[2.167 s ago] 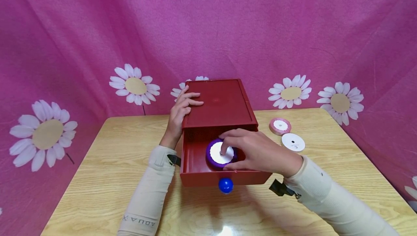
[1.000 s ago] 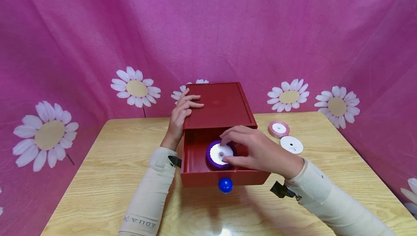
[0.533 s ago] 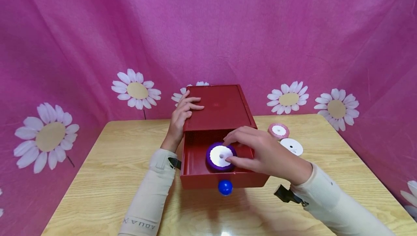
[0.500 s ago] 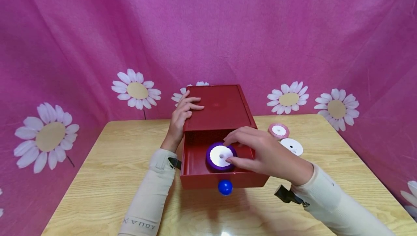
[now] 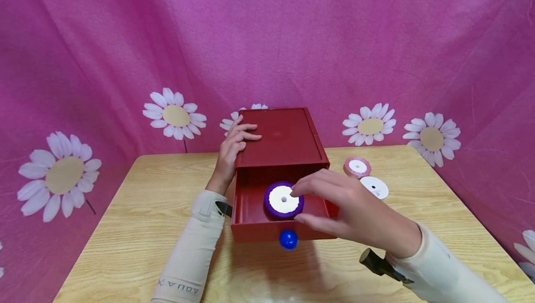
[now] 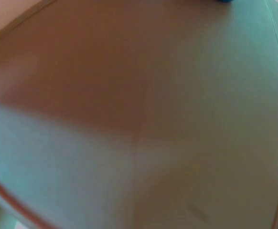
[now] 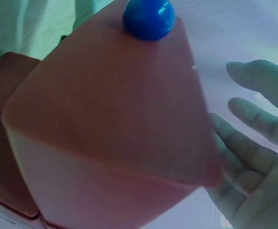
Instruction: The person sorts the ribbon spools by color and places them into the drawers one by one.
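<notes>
The purple spool (image 5: pixel 277 200) lies flat in the open red drawer (image 5: pixel 251 231), just left of the right hand (image 5: pixel 355 207), which is nearer it than the left hand (image 5: pixel 230 149). The right fingers and thumb stand parted, gripping nothing; I can't tell whether a fingertip touches the spool. Being round, it shows no long axis. The left hand rests over the left edge of the red box (image 5: pixel 282 140).

My right hand (image 5: pixel 355 207) covers the right front corner of the drawer (image 5: pixel 251 203), whose back is hidden inside the box (image 5: pixel 280 138). The print on the white spool (image 5: pixel 380 186) is too small to read. My right wrist view cuts off the blue knob (image 7: pixel 148 20) at the top; the left one blurs. My sleeves (image 5: pixel 188 252) run off the head view's bottom edge.
</notes>
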`<move>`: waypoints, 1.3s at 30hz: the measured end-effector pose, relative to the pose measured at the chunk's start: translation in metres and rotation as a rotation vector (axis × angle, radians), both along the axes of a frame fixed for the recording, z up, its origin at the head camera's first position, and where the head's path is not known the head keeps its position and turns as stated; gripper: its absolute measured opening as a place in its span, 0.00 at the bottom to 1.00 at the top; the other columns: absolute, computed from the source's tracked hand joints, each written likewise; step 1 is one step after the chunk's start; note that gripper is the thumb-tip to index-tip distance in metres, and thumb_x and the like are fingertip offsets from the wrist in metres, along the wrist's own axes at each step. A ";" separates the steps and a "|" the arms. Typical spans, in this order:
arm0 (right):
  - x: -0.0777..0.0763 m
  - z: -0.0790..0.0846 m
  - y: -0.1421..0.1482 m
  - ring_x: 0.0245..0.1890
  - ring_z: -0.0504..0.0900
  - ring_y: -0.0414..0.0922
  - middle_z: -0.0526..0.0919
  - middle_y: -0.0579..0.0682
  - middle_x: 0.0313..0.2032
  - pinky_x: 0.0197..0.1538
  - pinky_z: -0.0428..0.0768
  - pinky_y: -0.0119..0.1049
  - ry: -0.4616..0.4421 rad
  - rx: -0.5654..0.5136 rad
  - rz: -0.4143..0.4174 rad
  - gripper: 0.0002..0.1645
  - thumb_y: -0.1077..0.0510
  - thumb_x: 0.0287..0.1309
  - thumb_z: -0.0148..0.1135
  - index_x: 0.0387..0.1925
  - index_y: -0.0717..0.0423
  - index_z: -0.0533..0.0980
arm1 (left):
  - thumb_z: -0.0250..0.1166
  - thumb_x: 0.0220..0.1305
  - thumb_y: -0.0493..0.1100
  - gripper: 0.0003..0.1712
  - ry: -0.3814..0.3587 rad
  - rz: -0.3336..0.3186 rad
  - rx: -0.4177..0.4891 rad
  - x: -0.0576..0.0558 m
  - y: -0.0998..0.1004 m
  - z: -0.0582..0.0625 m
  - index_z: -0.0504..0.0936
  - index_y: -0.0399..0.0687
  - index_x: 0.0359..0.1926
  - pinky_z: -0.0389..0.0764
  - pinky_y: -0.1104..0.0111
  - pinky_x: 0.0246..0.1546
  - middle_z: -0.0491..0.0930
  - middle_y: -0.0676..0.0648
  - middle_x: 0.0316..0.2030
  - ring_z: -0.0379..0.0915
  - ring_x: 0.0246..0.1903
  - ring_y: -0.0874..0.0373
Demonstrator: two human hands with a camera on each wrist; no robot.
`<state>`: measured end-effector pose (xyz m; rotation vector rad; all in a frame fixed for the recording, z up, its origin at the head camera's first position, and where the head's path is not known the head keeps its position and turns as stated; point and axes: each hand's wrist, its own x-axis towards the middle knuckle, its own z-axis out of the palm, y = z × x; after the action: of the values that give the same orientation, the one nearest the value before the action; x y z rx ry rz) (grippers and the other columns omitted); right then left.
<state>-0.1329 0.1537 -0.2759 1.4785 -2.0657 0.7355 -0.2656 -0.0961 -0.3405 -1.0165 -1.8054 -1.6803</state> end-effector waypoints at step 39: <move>0.040 -0.017 0.000 0.30 0.77 0.27 0.83 0.38 0.35 0.28 0.72 0.15 -0.232 0.031 0.053 0.18 0.52 0.58 0.66 0.49 0.51 0.77 | 0.42 0.57 0.28 0.21 -0.025 0.006 -0.003 0.000 0.001 0.001 0.79 0.18 0.41 0.38 0.46 0.70 0.70 0.22 0.54 0.41 0.70 0.30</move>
<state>-0.0925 0.1533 -0.2927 1.5323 -2.2228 0.9385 -0.2653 -0.0952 -0.3394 -0.9948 -1.8254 -1.6940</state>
